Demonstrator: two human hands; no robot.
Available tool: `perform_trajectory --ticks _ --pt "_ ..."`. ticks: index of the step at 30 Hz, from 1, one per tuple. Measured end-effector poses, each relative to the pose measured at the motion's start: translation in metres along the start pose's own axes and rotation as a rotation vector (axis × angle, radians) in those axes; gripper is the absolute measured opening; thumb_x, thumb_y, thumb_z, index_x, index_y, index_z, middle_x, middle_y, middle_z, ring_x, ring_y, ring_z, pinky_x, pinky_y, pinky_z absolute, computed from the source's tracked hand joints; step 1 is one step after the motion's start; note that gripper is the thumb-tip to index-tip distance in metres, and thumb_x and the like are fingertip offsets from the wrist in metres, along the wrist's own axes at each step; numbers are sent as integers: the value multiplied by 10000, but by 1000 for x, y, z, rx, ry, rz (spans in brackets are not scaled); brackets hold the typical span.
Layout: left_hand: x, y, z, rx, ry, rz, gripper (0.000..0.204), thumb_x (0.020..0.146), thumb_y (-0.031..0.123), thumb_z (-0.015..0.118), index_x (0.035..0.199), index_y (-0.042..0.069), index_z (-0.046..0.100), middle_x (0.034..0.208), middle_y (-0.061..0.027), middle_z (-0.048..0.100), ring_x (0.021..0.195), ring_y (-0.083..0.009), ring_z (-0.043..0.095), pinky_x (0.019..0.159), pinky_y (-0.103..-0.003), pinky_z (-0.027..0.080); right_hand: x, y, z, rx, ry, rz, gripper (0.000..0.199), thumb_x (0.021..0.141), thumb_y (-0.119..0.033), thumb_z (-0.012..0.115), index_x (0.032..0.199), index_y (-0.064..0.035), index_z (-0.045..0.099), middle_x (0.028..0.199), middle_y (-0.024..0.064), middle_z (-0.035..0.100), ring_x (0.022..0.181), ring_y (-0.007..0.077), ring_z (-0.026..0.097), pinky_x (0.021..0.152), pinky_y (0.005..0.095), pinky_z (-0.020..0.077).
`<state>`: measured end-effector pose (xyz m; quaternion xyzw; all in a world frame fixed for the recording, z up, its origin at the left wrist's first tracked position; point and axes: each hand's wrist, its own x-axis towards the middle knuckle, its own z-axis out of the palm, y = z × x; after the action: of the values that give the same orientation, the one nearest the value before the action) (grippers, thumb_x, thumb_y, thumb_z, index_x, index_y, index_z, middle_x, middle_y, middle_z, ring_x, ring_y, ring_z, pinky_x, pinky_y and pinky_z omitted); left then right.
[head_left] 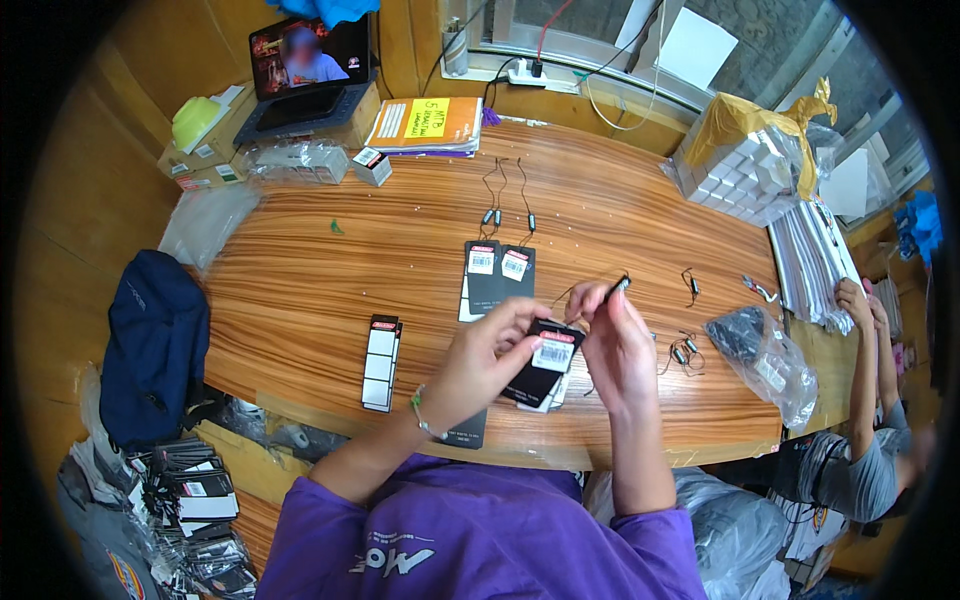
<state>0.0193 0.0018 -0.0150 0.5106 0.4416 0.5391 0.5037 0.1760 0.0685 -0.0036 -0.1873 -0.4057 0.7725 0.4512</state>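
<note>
My left hand [482, 362] grips a small stack of black hang tags [555, 352], the top one bearing a white barcode sticker. Close beside it, my right hand [618, 350] pinches a black hang tag string [620, 285] with a small dark toggle; its thin cord runs toward the tags' top edge. Whether the cord passes through a hole is hidden by my fingers. Beyond my hands lie strung black tags [517, 265] with stickers. Tags with white panels [380, 362] rest to the left. Several loose strings [685, 352] lie to the right, near a clear plastic bag [775, 365] with dark contents.
At the back left stand a laptop [310, 60] on a box and notebooks [425, 125]. A carton of small white boxes [745, 165] and stacked papers [815, 265] sit right, where another person's hand [855, 303] reaches in. Many tags [205, 505] are heaped lower left by a navy bag [155, 345].
</note>
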Motion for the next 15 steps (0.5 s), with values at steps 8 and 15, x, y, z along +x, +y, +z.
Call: perform_trajectory --ticks 8,15 --pt "55 -11 -31 72 66 -3 296 824 -25 575 1116 -10 528 988 -71 580 890 -101 581 770 -206 478 79 -27 -17 97 -20 81 218 955 -258 376 848 -111 497 861 45 557 860 162 525 771 340 403" --pt "98 -58 -65 134 141 -60 290 799 1 615 1084 0 558 876 -80 614 779 -118 622 639 -198 494 177 -57 -33 -106 166 -24 228 955 -245 359 801 -136 487 806 25 554 823 165 531 741 341 390"
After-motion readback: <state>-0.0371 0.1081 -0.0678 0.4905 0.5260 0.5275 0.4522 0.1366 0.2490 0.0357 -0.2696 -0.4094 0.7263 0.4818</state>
